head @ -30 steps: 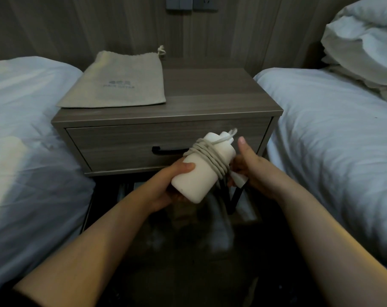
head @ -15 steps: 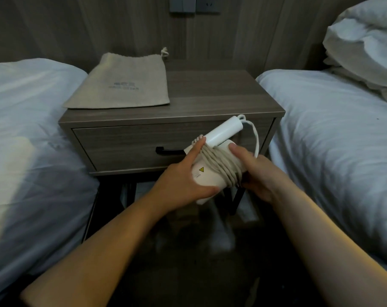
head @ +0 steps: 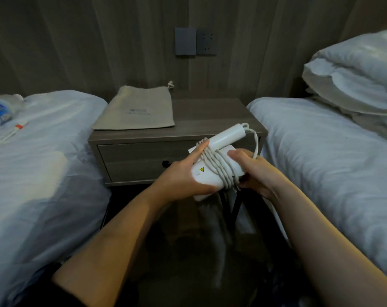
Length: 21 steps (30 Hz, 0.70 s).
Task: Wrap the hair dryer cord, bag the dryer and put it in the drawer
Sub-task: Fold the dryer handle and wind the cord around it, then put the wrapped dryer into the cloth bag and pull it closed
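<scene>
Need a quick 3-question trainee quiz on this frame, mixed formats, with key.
1. True or false: the beige cloth drawstring bag lies flat on the wooden nightstand.
2. The grey cord is wrapped around the white hair dryer: A) body B) folded handle only C) not at all.
3. Fill in: the nightstand drawer is ____.

The left hand and right hand both hold the dryer.

Key: 1 true; 2 A; 3 closed.

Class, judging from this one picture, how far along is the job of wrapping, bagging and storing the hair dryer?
Mostly done: cord coiled round the hair dryer. In hand: left hand and right hand securing it. Left: drawstring bag lies flat, drawer is shut.
</scene>
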{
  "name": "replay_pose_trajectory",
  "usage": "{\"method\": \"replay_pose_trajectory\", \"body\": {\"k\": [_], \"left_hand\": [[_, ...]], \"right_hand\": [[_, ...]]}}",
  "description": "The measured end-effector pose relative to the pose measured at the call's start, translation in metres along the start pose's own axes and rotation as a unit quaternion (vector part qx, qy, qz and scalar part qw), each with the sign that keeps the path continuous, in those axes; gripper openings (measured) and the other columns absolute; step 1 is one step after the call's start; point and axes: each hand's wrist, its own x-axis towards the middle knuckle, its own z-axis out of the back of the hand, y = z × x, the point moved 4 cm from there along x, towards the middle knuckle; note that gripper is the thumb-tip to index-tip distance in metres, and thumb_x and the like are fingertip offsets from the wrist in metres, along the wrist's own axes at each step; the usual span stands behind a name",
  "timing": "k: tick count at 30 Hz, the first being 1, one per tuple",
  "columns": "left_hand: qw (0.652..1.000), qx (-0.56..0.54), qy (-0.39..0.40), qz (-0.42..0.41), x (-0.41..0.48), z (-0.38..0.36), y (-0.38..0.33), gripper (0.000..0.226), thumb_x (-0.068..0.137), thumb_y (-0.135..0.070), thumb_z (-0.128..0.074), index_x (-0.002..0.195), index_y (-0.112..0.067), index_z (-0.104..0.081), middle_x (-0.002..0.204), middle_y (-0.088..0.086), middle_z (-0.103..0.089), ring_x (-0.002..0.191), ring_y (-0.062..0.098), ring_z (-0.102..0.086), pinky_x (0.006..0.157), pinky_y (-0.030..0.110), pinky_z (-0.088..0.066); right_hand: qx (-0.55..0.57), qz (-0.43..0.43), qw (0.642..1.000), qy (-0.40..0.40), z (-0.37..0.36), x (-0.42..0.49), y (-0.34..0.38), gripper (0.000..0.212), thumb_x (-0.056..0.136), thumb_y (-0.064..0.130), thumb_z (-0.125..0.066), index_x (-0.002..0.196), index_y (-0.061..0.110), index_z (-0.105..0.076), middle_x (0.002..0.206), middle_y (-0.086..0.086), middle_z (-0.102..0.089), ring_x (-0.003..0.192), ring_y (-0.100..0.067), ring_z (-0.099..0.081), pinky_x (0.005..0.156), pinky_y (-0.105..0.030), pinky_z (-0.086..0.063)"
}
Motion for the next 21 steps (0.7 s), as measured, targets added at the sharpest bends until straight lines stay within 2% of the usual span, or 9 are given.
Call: {"method": "replay_pose_trajectory", "body": {"k": [4, 7, 11, 14, 16, 18, 19, 21], "left_hand": [[0.999, 0.029, -0.017, -0.003, -0.007, 0.009, -0.019, 0.106, 0.061, -0.041, -0.079, 0.136, -0.064, -0.007, 0.129, -0.013, -0.053, 0.105, 0.003, -0.057, 0.091, 0.027, -0.050], [0.998, 0.040, -0.049, -0.012, -0.002, 0.019, -0.031, 0.112, 0.060, -0.040, -0.081, 0.138, -0.061, -0.004, 0.128, -0.013, -0.054, 0.106, 0.005, -0.057, 0.092, 0.025, -0.046], [0.994, 0.040, -0.095, -0.023, 0.013, 0.041, -0.042, 0.112, 0.060, -0.041, -0.082, 0.141, -0.054, -0.007, 0.136, -0.013, -0.048, 0.117, 0.006, -0.051, 0.096, 0.024, -0.040], [0.988, 0.035, -0.147, -0.034, 0.029, 0.061, -0.047, 0.095, 0.071, -0.040, -0.076, 0.145, -0.044, -0.016, 0.136, -0.010, -0.046, 0.122, 0.007, -0.044, 0.099, 0.024, -0.036], [0.978, 0.018, -0.200, -0.062, 0.042, 0.077, -0.048, 0.066, 0.087, -0.040, -0.058, 0.145, -0.035, -0.026, 0.138, -0.006, -0.047, 0.124, 0.006, -0.042, 0.099, 0.021, -0.031], [0.965, -0.020, -0.255, -0.062, 0.059, 0.093, -0.036, 0.046, 0.097, -0.039, -0.038, 0.142, -0.029, -0.036, 0.141, -0.003, -0.046, 0.127, 0.008, -0.041, 0.101, 0.023, -0.030], [0.959, -0.029, -0.277, -0.045, 0.069, 0.102, -0.026, 0.043, 0.098, -0.038, -0.035, 0.140, -0.027, -0.039, 0.139, -0.002, -0.048, 0.126, 0.011, -0.043, 0.102, 0.025, -0.031], [0.953, -0.001, -0.304, 0.009, 0.090, 0.116, -0.003, 0.041, 0.097, -0.031, -0.043, 0.137, -0.023, -0.043, 0.134, -0.002, -0.051, 0.121, 0.012, -0.047, 0.098, 0.026, -0.035]], "right_hand": [[-0.015, 0.013, 1.000, -0.002, -0.001, -0.012, 0.021, 0.025, 0.085, 0.035, -0.056, 0.104, 0.021, -0.062, 0.080, -0.003, -0.065, 0.066, -0.016, -0.060, 0.052, -0.025, -0.047], [-0.016, 0.041, 0.998, -0.033, 0.001, -0.011, 0.040, 0.024, 0.082, 0.036, -0.060, 0.099, 0.021, -0.067, 0.084, -0.005, -0.069, 0.071, -0.019, -0.065, 0.060, -0.031, -0.052], [0.000, 0.066, 0.996, -0.063, 0.002, 0.005, 0.067, 0.017, 0.081, 0.036, -0.062, 0.084, 0.020, -0.068, 0.077, -0.004, -0.070, 0.072, -0.020, -0.067, 0.065, -0.032, -0.053], [0.053, 0.053, 0.994, -0.085, 0.002, 0.026, 0.082, 0.024, 0.079, 0.040, -0.062, 0.087, 0.017, -0.065, 0.082, -0.008, -0.068, 0.077, -0.024, -0.066, 0.065, -0.034, -0.054], [0.103, 0.028, 0.989, -0.105, 0.001, 0.045, 0.085, 0.034, 0.076, 0.044, -0.063, 0.094, 0.015, -0.063, 0.093, -0.011, -0.068, 0.087, -0.029, -0.066, 0.072, -0.042, -0.056], [0.136, 0.017, 0.983, -0.118, -0.002, 0.064, 0.086, 0.032, 0.076, 0.046, -0.063, 0.091, 0.017, -0.062, 0.095, -0.010, -0.069, 0.088, -0.029, -0.066, 0.078, -0.046, -0.056], [0.151, 0.015, 0.981, -0.123, -0.002, 0.075, 0.085, 0.028, 0.077, 0.046, -0.062, 0.088, 0.019, -0.062, 0.094, -0.010, -0.069, 0.087, -0.028, -0.066, 0.080, -0.048, -0.056], [0.178, 0.010, 0.974, -0.138, -0.002, 0.095, 0.080, 0.022, 0.080, 0.043, -0.061, 0.085, 0.022, -0.060, 0.093, -0.008, -0.068, 0.086, -0.026, -0.064, 0.081, -0.047, -0.055]]}}
